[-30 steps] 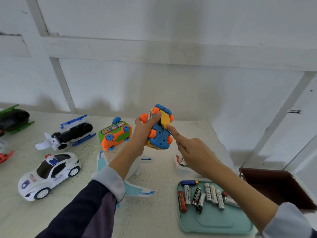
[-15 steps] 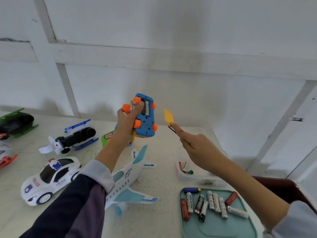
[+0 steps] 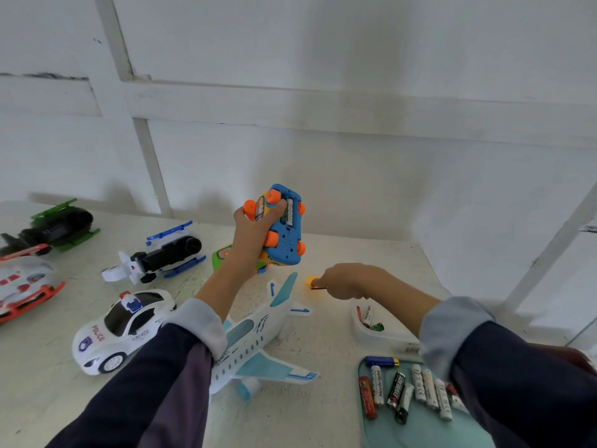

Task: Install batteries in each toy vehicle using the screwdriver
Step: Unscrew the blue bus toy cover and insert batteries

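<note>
Lowered since half a second ago, the right hand (image 3: 347, 281) now sits just above the table (image 3: 323, 412) with the small yellow cover (image 3: 310, 281) pinched at its fingertips alongside a thin dark tool tip; before, it held the cover up in the air beside the car. Nearest the camera, right of the white toy airplane (image 3: 255, 337), a teal tray (image 3: 420, 431) carries a row of loose batteries (image 3: 397, 391). Just beyond the tray, still right of the airplane, stands a clear tub (image 3: 371, 331) with a few more cells in it. Left of the airplane lies a white police car (image 3: 124, 324). Above the airplane's tail, the left hand (image 3: 255, 234) holds the blue toy car (image 3: 284, 231) up off the table, underside facing the camera: fingers wrap its left flank between the orange wheels, and the thumb presses across the underside next to the open battery bay, where cells are seated. Farther back, left of the airplane, rest a white and blue helicopter (image 3: 161, 253) and a green and black toy (image 3: 55, 227).
</note>
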`<state>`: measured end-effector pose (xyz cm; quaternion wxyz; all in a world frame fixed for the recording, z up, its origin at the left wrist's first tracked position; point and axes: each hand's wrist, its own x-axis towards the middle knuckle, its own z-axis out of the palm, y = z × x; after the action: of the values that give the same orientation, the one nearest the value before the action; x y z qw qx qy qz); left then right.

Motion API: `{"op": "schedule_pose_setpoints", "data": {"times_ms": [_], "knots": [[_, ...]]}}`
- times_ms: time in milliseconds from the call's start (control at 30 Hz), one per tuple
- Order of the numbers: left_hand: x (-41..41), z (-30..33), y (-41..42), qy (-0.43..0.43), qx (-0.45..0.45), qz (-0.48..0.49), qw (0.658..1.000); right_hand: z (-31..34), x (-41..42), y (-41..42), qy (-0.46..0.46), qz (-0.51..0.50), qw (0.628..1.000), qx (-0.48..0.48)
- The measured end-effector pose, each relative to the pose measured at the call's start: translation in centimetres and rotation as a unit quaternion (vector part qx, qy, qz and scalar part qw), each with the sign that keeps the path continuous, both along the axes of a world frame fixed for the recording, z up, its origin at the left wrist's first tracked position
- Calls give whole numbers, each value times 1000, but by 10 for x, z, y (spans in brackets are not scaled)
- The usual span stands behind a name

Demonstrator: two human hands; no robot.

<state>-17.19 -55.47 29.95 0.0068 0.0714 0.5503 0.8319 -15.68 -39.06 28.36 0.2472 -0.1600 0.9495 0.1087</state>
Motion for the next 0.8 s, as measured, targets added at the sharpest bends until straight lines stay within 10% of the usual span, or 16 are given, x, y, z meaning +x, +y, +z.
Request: {"op": "schedule_pose_setpoints", "data": {"times_ms": [433,800], "knots": [[-8,-4,-1,-16,-12,6,1000,16,6,22,-73,-63,988,-123],[-8,8,47,-13,-81,-17,997,84,47,98,277,-116,872,-386]]}}
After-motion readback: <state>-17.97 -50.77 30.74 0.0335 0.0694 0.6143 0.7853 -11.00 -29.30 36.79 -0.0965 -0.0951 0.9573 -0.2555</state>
